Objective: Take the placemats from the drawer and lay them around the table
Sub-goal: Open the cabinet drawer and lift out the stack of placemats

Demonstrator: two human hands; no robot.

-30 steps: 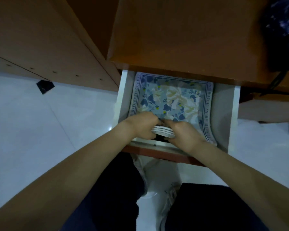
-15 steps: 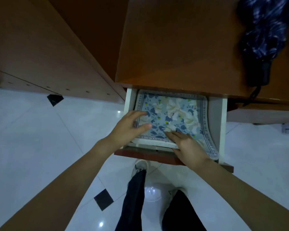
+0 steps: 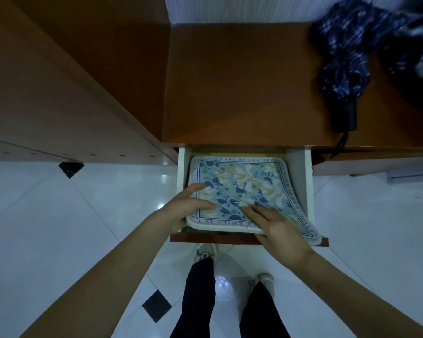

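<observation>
Both bare forearms reach forward and down into the open drawer [image 3: 300, 172], which is pulled out from under the brown cabinet top [image 3: 239, 81]. A stack of placemats [image 3: 244, 186] with a blue floral print and lettered border lies inside the drawer, toward its left wall, its near edge raised above the drawer's front rail [image 3: 230, 239].

The left hand [image 3: 187, 207] grasps the stack's near left corner: thumb and forefinger lie stretched on top of the print, while the remaining fingers go under the edge and are hidden. The right hand [image 3: 276, 224] holds the near edge right of the stack's middle, fingers flat and pointing left across the top mat, the thumb tucked beneath the layered white edges. The wrists are angled inward, so the two hands converge on the near edge.

On the cabinet top, right of and beyond the drawer, lies a folded dark blue umbrella [image 3: 344, 59] whose strap hangs over the edge. Below the drawer front, the person's dark trousers [image 3: 200, 296] and pale shoes [image 3: 204, 251] stand on white floor tiles [image 3: 59, 228].
</observation>
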